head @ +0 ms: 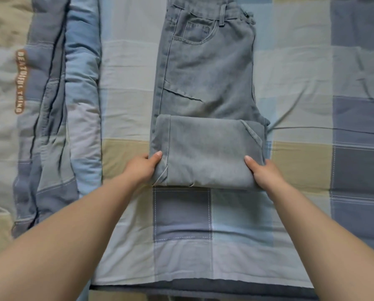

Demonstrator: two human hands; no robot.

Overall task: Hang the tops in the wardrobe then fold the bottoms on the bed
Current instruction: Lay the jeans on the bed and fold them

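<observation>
Jeans (205, 68) of pale blue-grey denim lie lengthwise on the bed, and the near end of them is doubled over into a thick folded section (205, 148) that sits right between the person's two hands. The left hand (141, 168) grips the left edge of that fold, thumb laid on top of the denim and the other fingers tucked under where I cannot see them. The right hand (265, 172) holds the right edge the same way, thumb on top near the corner, the rest of the fingers hidden beneath the cloth. Both forearms reach in from the near side, bare, spread apart so the fold lies squarely between them.

Beyond the hands the rest of the jeans runs away flat, a diagonal crease across the thigh, then a front pocket (194, 32) and a belt loop (222, 15) at the waistband at the far end. Everything rests on a checked bedsheet (301, 166) of blue, grey and beige squares. Off to the left, well apart from the jeans, a folded quilt (58, 105) in the same checks lies in a long roll, with a brown label (20, 81) of pale lettering on it.
</observation>
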